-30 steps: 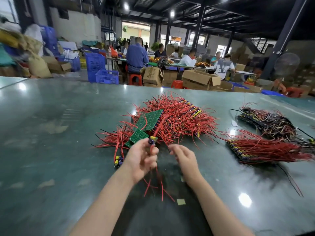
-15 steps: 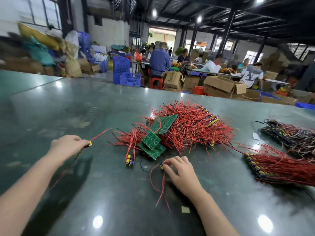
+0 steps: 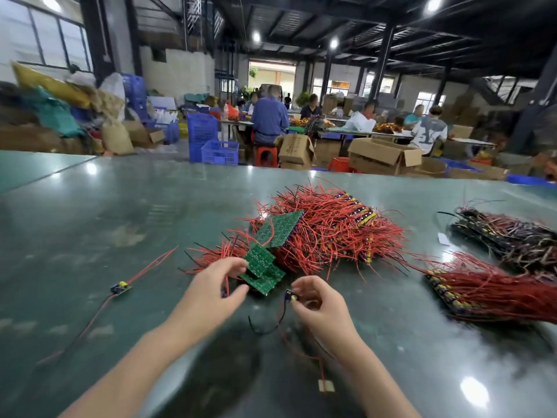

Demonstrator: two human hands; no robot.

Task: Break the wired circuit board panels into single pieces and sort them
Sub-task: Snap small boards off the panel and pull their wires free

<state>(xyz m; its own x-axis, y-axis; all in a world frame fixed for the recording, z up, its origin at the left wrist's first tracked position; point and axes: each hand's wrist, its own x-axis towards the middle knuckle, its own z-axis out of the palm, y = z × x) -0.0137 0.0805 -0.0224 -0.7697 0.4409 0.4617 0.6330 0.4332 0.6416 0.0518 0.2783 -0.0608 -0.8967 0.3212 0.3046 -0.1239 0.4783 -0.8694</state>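
The green panel point(image 3: 261, 268) lies by the red wire heap point(image 3: 328, 233) — thin, light, brittle; grip its edges. Right hand point(image 3: 316, 300) pinches 1 small board point(image 3: 291, 296). Left hand point(image 3: 211, 289), fingers curled, has come back from the dropped piece point(image 3: 121, 287) — grip unclear.

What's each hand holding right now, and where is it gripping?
The right hand pinches a small single board by its edge, wires dangling below. The left hand has its fingers curled at a green panel; its grip cannot be told.
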